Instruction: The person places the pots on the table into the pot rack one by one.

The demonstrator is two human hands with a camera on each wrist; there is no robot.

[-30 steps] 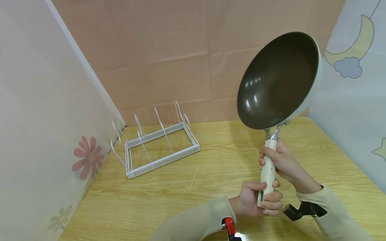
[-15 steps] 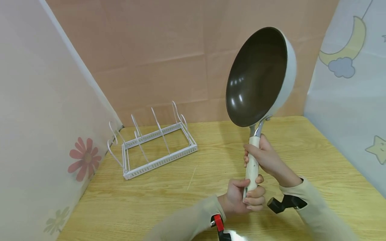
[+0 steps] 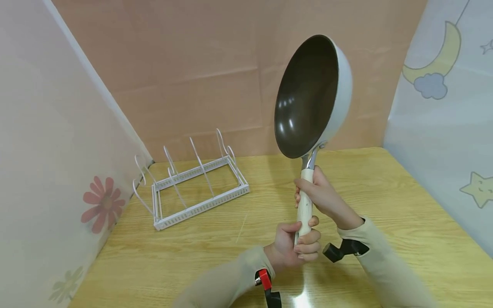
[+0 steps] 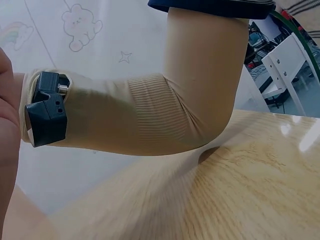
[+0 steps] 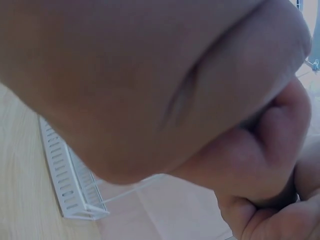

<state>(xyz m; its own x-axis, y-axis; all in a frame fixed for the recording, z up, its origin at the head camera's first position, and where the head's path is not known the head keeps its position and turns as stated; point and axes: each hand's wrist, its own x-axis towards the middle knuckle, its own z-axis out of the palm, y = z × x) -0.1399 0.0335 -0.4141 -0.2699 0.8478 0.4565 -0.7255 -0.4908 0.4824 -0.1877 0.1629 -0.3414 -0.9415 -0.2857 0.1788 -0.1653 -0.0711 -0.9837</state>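
In the head view a deep frying pan (image 3: 308, 98), dark inside and white outside, is held up over the table with its handle pointing down. My right hand (image 3: 322, 194) grips the upper part of the cream handle (image 3: 305, 205), just below the metal fork. Lower down, my left hand (image 3: 294, 244) grips the handle's end, thumb laid along it. The pan's opening faces left and toward me. In the right wrist view my right hand (image 5: 165, 100) fills most of the picture and hides the handle. The left wrist view shows mainly the other sleeved arm (image 4: 125, 115).
A white wire rack (image 3: 202, 207) with upright dividers stands on the wooden table (image 3: 215, 265), left of the pan. Printed cloth walls (image 3: 57, 141) close the left and right sides, and a peach backdrop (image 3: 185, 55) hangs behind. A white chair (image 4: 287, 62) shows beyond the table.
Both hands have carried the pan to the left in the head view, and it has turned so more of its white outside shows. The view has shifted slightly; the rack stays on the table.
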